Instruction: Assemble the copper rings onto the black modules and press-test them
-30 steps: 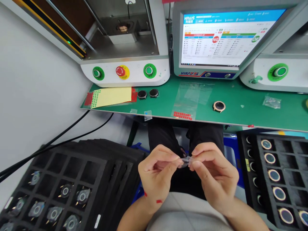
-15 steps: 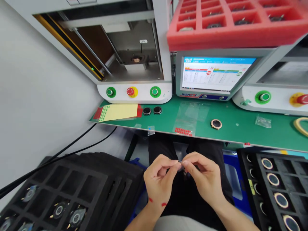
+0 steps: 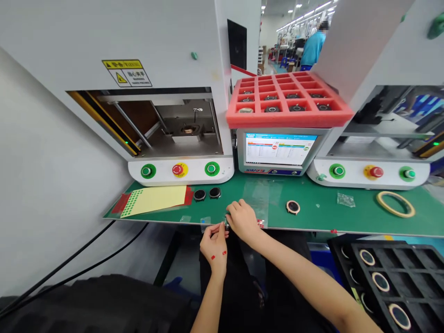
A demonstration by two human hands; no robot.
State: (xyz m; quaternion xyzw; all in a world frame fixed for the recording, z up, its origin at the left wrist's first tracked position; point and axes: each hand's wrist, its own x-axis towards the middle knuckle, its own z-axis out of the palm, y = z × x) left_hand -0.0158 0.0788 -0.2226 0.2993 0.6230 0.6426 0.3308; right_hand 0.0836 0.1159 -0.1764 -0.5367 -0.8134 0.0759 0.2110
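At the bench's front edge, my left hand [image 3: 213, 245] pinches a small dark, shiny piece [image 3: 226, 224], too small to identify. My right hand [image 3: 243, 221] is closed beside it, its fingertips at the top of that piece; whether it grips anything is hidden. Red marks show on the back of my left hand. Behind my hands lie two dark round watch bodies [image 3: 200, 195] and a yellow sheet with green dots [image 3: 156, 200]. A clear plastic sheet [image 3: 258, 196] lies partly behind my right hand, and a gold-rimmed watch body [image 3: 293, 207] is farther right.
Two machines with green and red buttons [image 3: 178, 169] flank a monitor [image 3: 277, 150]. A red foam tray [image 3: 291, 121] sits above it. Tape ring [image 3: 395, 204] and crumpled plastic [image 3: 346, 200] lie right. Black tray [image 3: 409, 277] is lower right. A person [image 3: 313, 48] stands far back.
The view has tilted up. Both hands have moved from above the lap to the bench's front edge, my right hand now reaching over it beside my left.
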